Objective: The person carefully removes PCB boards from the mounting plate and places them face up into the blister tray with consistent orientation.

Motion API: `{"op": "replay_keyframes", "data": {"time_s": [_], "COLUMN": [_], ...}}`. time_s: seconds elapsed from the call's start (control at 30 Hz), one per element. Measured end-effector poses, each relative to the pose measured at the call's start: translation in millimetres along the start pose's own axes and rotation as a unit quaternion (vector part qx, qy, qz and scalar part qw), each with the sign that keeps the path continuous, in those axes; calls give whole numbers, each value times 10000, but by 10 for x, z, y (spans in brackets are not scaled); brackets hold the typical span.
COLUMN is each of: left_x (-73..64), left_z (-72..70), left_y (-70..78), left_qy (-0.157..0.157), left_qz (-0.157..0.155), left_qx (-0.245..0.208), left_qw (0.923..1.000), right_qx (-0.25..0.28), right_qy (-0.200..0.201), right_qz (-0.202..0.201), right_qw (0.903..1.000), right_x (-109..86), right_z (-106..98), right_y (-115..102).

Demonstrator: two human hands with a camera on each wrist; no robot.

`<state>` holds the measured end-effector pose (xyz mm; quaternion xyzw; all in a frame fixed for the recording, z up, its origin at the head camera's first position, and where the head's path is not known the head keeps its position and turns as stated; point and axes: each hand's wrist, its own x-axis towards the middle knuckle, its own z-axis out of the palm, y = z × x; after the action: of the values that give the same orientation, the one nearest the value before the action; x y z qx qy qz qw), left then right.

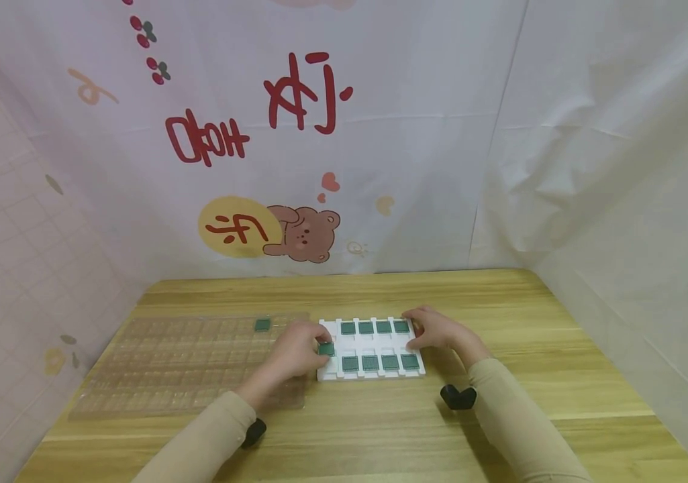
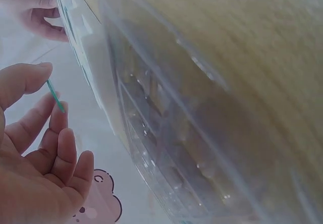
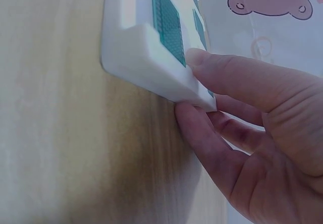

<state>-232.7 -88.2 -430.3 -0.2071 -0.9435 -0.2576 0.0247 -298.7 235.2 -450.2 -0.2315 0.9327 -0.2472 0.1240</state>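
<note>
Between thumb and fingertips, my left hand (image 1: 295,350) pinches a small green square chip (image 1: 326,349) over the left end of a white tray (image 1: 363,345). Seen edge-on in the left wrist view, that chip (image 2: 56,98) is a thin green line standing apart from the tray. Two rows of similar green chips (image 1: 370,363) fill the tray's pockets to the right. At its right end, my right hand (image 1: 440,333) grips the white tray. In the right wrist view the thumb (image 3: 222,72) lies on the top beside a chip, with fingers at the lower edge.
A wide clear plastic tray (image 1: 186,365) with rows of compartments lies left of the white tray, with one green chip (image 1: 262,325) near its back right. Both trays lie on a wooden table (image 1: 368,429). A printed white cloth (image 1: 416,168) hangs behind the table.
</note>
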Motion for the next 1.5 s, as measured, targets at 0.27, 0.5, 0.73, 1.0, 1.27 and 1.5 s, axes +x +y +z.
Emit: {"op": "replay_keyframes", "data": {"time_s": [0.27, 0.5, 0.73, 1.0, 1.27, 1.5], "left_x": [20, 25, 47, 74, 119, 188], "left_z": [-22, -68, -175, -327, -469, -578], "left_y": [-93, -150, -222, -337, -486, -576], "left_qy": [89, 265, 340, 373, 526, 533], "left_qz": [-139, -127, -94, -410, -434, -393], "left_qx": [-42, -109, -149, -443, -521, -471], "left_qw": [9999, 9995, 9993, 9975, 9963, 9967], "right_qx": [255, 283, 303, 274, 190, 238], "right_qy": [-34, -24, 10, 4, 25, 11], "right_qz": [-17, 88, 133, 115, 66, 166], "right_qw": [9997, 9996, 9995, 9996, 9998, 9996], "right_x": [6, 33, 30, 31, 28, 19], "right_z": [-15, -14, -16, -8, -16, -3], "right_y": [9, -7, -8, -10, -7, -21]}}
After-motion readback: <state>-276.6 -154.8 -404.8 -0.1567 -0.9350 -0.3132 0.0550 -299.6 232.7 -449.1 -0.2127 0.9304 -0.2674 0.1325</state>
